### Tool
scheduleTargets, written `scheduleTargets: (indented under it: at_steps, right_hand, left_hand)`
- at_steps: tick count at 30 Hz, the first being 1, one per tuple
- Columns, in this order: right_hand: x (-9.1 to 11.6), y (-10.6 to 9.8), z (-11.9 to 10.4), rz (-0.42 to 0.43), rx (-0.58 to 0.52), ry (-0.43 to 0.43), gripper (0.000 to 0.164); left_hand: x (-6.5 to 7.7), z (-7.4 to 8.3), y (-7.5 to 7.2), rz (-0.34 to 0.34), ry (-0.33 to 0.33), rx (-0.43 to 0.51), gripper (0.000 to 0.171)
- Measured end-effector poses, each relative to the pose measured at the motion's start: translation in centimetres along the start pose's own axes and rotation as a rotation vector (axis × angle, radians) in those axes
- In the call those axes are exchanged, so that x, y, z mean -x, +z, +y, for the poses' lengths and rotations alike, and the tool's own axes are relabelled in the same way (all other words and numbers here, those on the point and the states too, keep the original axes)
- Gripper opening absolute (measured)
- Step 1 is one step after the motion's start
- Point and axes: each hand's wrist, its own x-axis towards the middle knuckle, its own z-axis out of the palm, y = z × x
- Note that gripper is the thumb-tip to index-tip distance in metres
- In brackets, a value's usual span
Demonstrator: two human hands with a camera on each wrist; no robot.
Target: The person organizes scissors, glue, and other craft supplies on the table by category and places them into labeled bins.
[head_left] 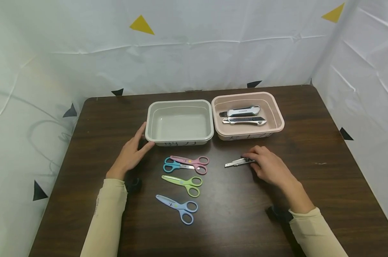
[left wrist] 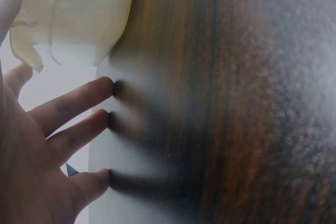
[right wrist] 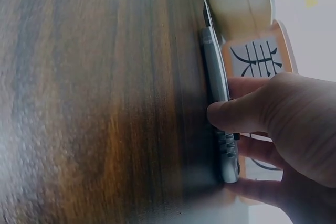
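Between thumb and fingers, my right hand [head_left: 269,166] pinches a silver utility knife [head_left: 237,162] just above the table, in front of the pink bin [head_left: 248,135]. In the right wrist view the utility knife [right wrist: 218,82] shows its blade out at the far end. My left hand [head_left: 129,155] touches the left front corner of the pale grey bin [head_left: 181,102], thumb and fingers spread. The left wrist view shows that hand's fingertips [left wrist: 102,87] on the table beside the bin's wall [left wrist: 79,19]. Two more utility knives [head_left: 239,111] lie in the pink bin; the grey bin holds nothing.
Left of the knife lie pink scissors [head_left: 198,163] overlapping teal scissors [head_left: 169,165]. Nearer me are green scissors [head_left: 184,182] and blue scissors [head_left: 179,206]. The two bins stand side by side on the dark wooden table [head_left: 232,221], with white sheeting [head_left: 194,71] behind.
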Motion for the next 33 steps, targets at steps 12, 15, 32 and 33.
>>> scheduleTargets:
  at_steps: [12,15,32,33]
  right_hand:
    - [0.4,-0.2,-0.7,-0.012,0.044,-0.001,0.035]
    - [0.4,-0.6,-0.6,-0.031,0.048,-0.005,0.035]
    - [0.1,-3.5,-1.2,-0.017,0.001,-0.061,0.034]
    - [0.0,-3.9,-1.2,-0.004,-0.001,-0.069,0.034]
  left_hand:
    - [0.2,0.1,-0.1,-0.009,-0.01,0.0,0.077]
    - [0.2,0.1,-0.1,-0.009,-0.008,-0.001,0.077]
    - [0.0,0.2,-0.2,-0.008,0.014,0.006,0.076]
    - [0.0,0.2,-0.2,-0.008,0.014,0.005,0.075]
